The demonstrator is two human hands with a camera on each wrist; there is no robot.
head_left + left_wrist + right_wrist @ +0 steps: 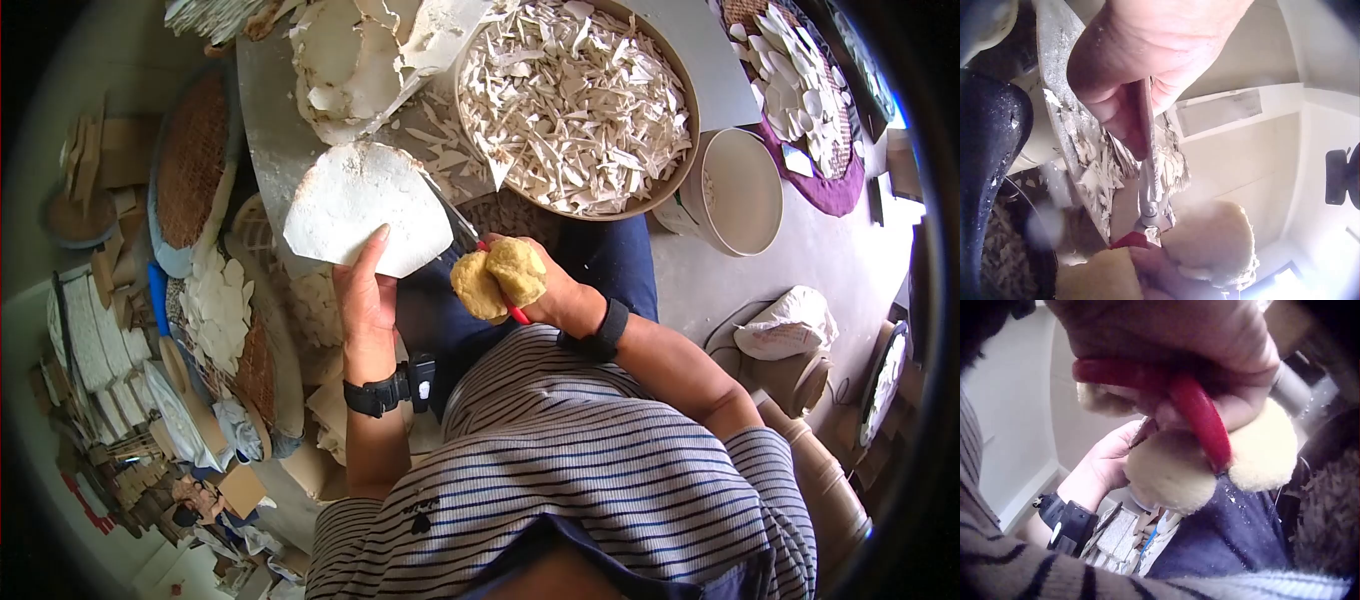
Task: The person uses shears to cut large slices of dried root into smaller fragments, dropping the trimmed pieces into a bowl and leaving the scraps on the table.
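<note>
A flat white piece with a rough, brownish far edge (365, 210) is held by my left hand (368, 305), thumb on its upper face and fingers beneath. Seen edge-on in the left wrist view, it runs down to the metal shears (1150, 212). My right hand (568, 300) grips those shears by their red handles (1200, 415). Yellow spongy padding (478, 285) bulges around the handles and covers part of the fingers. The blades lie along the piece's right edge in the head view, partly hidden by it.
A round tray (692, 125) heaped with white strips stands ahead, beside more large white pieces (345, 65) on a grey board (720, 60). A white bucket (745, 190) is at the right. Woven trays (195, 160) and stacked slabs (95, 330) line the left.
</note>
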